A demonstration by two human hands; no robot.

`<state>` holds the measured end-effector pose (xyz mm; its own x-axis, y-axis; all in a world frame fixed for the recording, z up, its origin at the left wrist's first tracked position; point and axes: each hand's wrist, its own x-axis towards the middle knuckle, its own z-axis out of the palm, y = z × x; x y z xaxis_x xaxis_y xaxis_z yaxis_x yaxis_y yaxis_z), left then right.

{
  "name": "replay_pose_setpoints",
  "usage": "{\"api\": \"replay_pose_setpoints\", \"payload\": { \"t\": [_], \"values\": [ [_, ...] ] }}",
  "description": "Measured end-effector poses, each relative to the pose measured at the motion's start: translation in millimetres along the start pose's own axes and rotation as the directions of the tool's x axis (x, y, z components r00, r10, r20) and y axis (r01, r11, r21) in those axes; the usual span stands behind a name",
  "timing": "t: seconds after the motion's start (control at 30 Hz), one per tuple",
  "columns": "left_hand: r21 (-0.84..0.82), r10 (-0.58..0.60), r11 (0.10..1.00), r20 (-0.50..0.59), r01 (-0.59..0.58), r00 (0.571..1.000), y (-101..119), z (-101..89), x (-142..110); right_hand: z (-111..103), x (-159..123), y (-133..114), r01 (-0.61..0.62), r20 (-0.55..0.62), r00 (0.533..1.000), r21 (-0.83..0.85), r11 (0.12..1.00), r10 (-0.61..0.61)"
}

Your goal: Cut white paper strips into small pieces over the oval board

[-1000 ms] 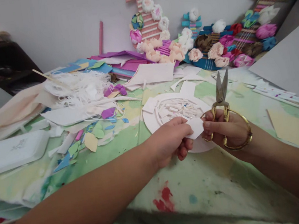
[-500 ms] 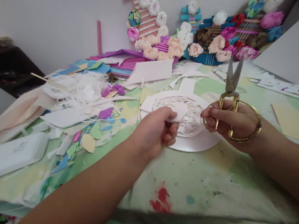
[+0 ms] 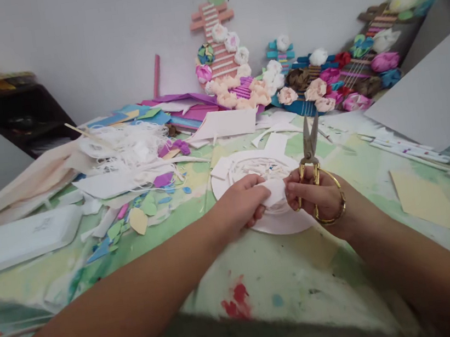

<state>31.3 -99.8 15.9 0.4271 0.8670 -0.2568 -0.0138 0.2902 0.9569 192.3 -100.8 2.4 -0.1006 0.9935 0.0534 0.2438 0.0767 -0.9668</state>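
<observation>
My left hand [image 3: 241,205] pinches a small white foam piece [image 3: 274,190] above a round white plate [image 3: 276,222] that holds several white scraps. My right hand [image 3: 323,199] is closed through the gold handles of a pair of scissors [image 3: 310,146], whose blades point up and away, slightly apart. The right fingertips also touch the same white piece. Both hands meet over the plate's near side.
A paint-stained green table cover [image 3: 264,279] lies under everything. Coloured foam scraps [image 3: 139,213] and a tangle of white strips [image 3: 122,146] sit at left, with a white tray [image 3: 19,240]. Paper-flower crafts [image 3: 304,80] line the back wall. A beige sheet [image 3: 424,200] lies at right.
The hands separated half a second ago, then came back together over the plate. The scissors swung right and returned to upright. The view has tilted down a little.
</observation>
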Motion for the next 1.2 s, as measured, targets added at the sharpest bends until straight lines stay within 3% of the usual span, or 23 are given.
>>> {"api": "replay_pose_setpoints", "payload": {
  "t": [0.1, 0.23, 0.37, 0.47, 0.53, 0.77, 0.97, 1.2],
  "values": [
    [0.075, 0.049, 0.996, -0.008, -0.048, 0.999, -1.0, 4.3, -3.0, -1.2, -5.4, -4.5, 0.006, -0.026, 1.000, -0.066, 0.998, -0.008],
    [0.034, 0.158, 0.987, -0.044, -0.157, 0.986, -2.1, 1.0, -1.9, -2.9, -17.3, -16.7, -0.026, -0.088, 0.996, -0.310, 0.950, -0.002],
    [-0.018, 0.269, 0.962, -0.088, -0.271, 0.959, -1.0, -4.3, 0.2, -3.7, -25.4, -22.2, 0.033, 0.047, 0.999, -0.582, 0.813, -0.007],
    [-0.045, 0.353, 0.931, -0.135, -0.361, 0.926, 1.5, -5.9, -0.7, -5.0, -26.9, -21.6, 0.035, 0.030, 0.999, -0.731, 0.681, -0.019],
    [-0.059, 0.382, 0.917, -0.150, -0.394, 0.912, 2.8, -5.7, -2.0, -5.8, -26.9, -21.4, 0.018, 0.001, 1.000, -0.764, 0.645, -0.026],
    [-0.062, 0.312, 0.947, -0.077, -0.317, 0.947, 1.1, 1.1, -5.6, -5.0, -28.2, -21.4, 0.108, 0.128, 0.992, -0.739, 0.664, -0.019],
    [-0.002, 0.280, 0.959, -0.124, -0.282, 0.952, 2.8, 0.6, -8.9, -8.6, -31.7, -18.6, 0.086, 0.156, 0.986, -0.760, 0.644, 0.052],
    [0.035, 0.226, 0.974, -0.089, -0.224, 0.970, 3.7, 0.6, -11.4, -17.0, -44.0, -22.1, -0.024, 0.222, 0.952, -0.631, 0.775, 0.210]
  ]
}}
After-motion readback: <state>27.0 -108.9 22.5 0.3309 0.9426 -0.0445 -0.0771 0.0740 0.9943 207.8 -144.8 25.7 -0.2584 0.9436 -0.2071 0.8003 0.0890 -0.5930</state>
